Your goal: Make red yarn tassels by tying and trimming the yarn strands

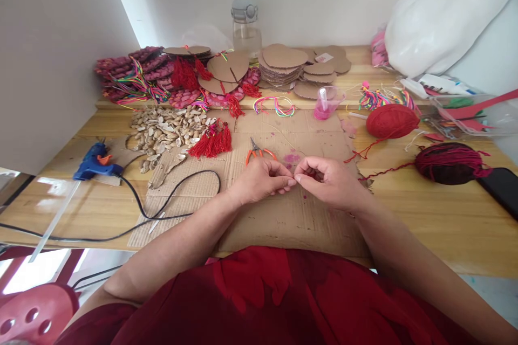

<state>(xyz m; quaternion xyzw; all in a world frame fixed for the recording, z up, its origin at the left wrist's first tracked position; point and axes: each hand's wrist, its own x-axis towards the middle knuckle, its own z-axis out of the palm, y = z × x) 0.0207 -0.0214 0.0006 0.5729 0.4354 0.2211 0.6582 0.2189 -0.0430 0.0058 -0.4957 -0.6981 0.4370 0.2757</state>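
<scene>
Over the stained cardboard sheet (279, 221), my left hand (265, 179) and my right hand (327, 179) meet at the fingertips. Thumb and forefinger are pinched on each hand. Whatever lies between them is too small to make out. A thin yellow cord (279, 132) lies on the cardboard and runs toward the hands, its end hidden behind them. Just beyond my left hand are orange-handled pliers (259, 152), partly covered by it. Red tassels (212, 139) and a heap of peanut shells (170, 132) lie farther left.
A blue glue gun (97, 163) with its black cable (141, 205) is at left. Stacked cardboard discs (281, 64), a water bottle (246, 24) and a pink cup (324, 110) stand behind. Red yarn (392, 120), dark red yarn (447, 163) and a phone (499, 191) sit right.
</scene>
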